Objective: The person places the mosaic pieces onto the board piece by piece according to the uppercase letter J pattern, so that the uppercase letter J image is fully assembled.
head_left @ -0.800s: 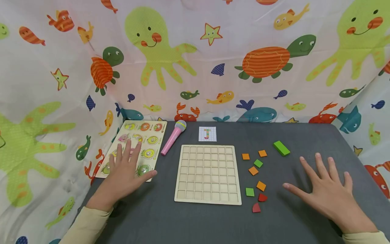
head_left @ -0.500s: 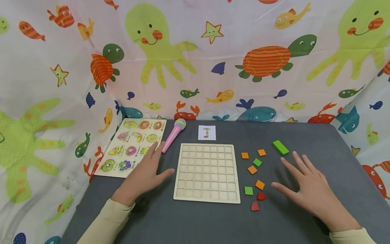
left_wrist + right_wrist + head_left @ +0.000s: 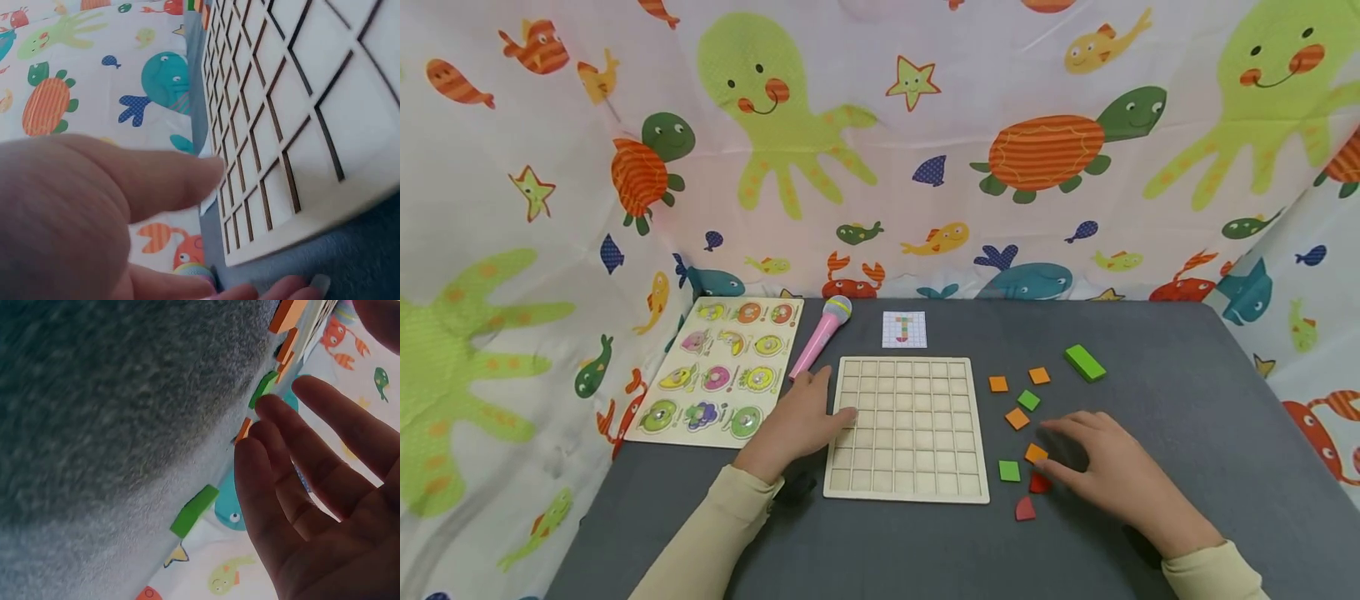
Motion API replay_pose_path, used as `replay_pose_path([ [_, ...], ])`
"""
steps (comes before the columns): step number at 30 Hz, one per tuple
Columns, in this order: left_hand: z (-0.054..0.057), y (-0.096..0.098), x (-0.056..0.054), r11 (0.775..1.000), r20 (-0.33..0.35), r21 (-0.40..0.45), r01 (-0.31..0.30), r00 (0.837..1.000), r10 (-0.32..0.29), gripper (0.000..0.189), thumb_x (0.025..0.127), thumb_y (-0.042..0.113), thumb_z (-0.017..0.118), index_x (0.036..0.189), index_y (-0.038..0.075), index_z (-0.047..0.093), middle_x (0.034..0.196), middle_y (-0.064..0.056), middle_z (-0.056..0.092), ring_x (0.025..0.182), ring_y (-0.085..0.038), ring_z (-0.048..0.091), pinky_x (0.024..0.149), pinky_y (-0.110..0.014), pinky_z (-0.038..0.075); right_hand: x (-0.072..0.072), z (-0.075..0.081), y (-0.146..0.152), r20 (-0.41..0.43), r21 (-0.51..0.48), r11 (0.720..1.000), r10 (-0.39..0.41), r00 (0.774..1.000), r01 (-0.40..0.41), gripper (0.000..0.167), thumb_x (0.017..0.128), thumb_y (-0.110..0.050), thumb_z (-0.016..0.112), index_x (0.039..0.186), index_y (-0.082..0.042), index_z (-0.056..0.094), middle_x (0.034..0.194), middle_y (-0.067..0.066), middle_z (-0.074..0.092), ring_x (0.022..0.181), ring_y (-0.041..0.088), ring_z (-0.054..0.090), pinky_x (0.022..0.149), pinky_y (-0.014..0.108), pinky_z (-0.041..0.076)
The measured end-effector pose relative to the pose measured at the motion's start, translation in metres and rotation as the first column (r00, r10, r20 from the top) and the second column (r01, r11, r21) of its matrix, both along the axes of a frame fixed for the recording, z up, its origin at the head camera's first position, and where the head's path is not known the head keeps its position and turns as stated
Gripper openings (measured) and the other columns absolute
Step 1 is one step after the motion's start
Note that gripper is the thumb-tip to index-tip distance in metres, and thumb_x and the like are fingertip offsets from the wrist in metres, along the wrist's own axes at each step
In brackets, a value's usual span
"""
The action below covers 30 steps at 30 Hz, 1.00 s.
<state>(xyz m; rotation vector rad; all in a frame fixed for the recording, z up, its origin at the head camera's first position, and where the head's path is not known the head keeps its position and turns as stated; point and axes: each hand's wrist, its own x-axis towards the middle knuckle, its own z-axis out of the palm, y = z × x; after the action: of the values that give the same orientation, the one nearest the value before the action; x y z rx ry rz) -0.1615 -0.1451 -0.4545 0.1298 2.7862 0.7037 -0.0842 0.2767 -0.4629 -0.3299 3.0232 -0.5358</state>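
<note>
My left hand (image 3: 799, 423) hovers at the left edge of a wooden grid board (image 3: 906, 433), its thumb over the rim and its fingers loosely bent; contact is unclear. In the left wrist view the thumb (image 3: 178, 181) is beside the grid. My right hand (image 3: 1108, 471) is over the small pieces, thumb and index finger apart. Its thumb tip is by a red quarter-round piece (image 3: 1040, 482) and an orange square tile (image 3: 1036, 453). Nearby lie a green tile (image 3: 1009, 471) and another red piece (image 3: 1026, 508). The right wrist view shows nothing between the fingers (image 3: 312, 450).
More orange tiles (image 3: 1017, 418) and a green tile (image 3: 1028, 400) lie right of the grid. Farther back is a green block (image 3: 1085, 363). A patterned card (image 3: 904, 330), a pink toy microphone (image 3: 822, 333) and a fruit puzzle board (image 3: 643, 433) occupy the back and left. A printed curtain (image 3: 850, 192) hangs behind.
My left hand has moved right, from over the fruit puzzle board to the grid's left edge. My right hand has moved left to the small pieces, its fingers less spread. The pieces have stayed put.
</note>
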Motion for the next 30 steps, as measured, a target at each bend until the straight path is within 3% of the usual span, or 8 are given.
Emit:
replay_pose_path([
  [5,0.000,0.005,-0.001,1.000,0.032,-0.025,-0.018,0.999,0.019,0.082,0.101,0.039,0.069,0.163,-0.006,0.038,0.162,-0.032,0.045,0.141,-0.044,0.057,0.119,-0.061,0.049,-0.003,-0.003,-0.005,0.013,0.007,1.000,0.012,1.000,-0.012,0.053,0.084,-0.047,0.092,0.124,-0.015,0.080,0.112,-0.001,0.073,0.104,0.022,0.065,0.092,0.055,0.062],
  [14,-0.007,0.003,-0.007,0.999,0.030,-0.033,0.003,1.000,-0.002,0.071,0.100,0.030,0.071,0.160,0.001,0.047,0.149,-0.024,0.061,0.127,-0.035,0.064,0.115,-0.057,0.053,-0.006,-0.009,-0.007,0.013,0.015,0.999,0.039,0.999,-0.040,0.041,0.084,-0.037,0.093,0.118,-0.017,0.082,0.106,-0.006,0.072,0.098,0.014,0.066,0.088,0.048,0.062],
  [16,-0.009,0.002,-0.008,1.000,0.049,-0.025,0.005,0.999,-0.004,0.070,0.101,0.028,0.071,0.161,0.002,0.046,0.140,-0.022,0.067,0.113,-0.031,0.071,0.103,-0.051,0.060,-0.007,-0.009,-0.007,0.011,0.018,0.999,0.043,0.999,-0.043,0.039,0.084,-0.035,0.093,0.117,-0.017,0.082,0.105,-0.006,0.072,0.097,0.014,0.066,0.087,0.048,0.062],
  [18,-0.010,0.001,-0.009,1.000,0.084,-0.005,0.005,0.996,-0.005,0.071,0.102,0.027,0.070,0.164,0.004,0.043,0.127,-0.019,0.072,0.091,-0.026,0.076,0.084,-0.044,0.065,-0.008,-0.009,-0.007,0.018,0.020,0.999,0.044,0.999,-0.045,0.038,0.084,-0.034,0.093,0.116,-0.017,0.082,0.105,-0.006,0.072,0.097,0.015,0.066,0.087,0.049,0.063],
  [22,-0.012,-0.002,-0.010,0.998,0.156,0.067,-0.015,0.988,0.004,0.072,0.105,0.023,0.065,0.169,0.009,0.035,0.102,-0.015,0.071,0.055,-0.020,0.070,0.052,-0.032,0.058,-0.012,-0.008,-0.006,0.038,0.031,0.998,0.049,0.998,-0.050,0.032,0.085,-0.034,0.092,0.111,-0.018,0.082,0.103,-0.006,0.071,0.093,0.015,0.065,0.085,0.049,0.062],
  [30,-0.011,-0.007,-0.015,0.989,0.232,0.137,-0.049,0.973,0.016,0.077,0.105,0.020,0.064,0.172,0.015,0.028,0.080,-0.011,0.067,0.055,-0.021,0.069,0.052,-0.030,0.060,-0.017,-0.009,-0.009,0.039,0.043,0.997,0.055,0.998,-0.057,0.022,0.087,-0.028,0.091,0.103,-0.017,0.082,0.097,-0.006,0.069,0.088,0.013,0.063,0.082,0.046,0.061],
])
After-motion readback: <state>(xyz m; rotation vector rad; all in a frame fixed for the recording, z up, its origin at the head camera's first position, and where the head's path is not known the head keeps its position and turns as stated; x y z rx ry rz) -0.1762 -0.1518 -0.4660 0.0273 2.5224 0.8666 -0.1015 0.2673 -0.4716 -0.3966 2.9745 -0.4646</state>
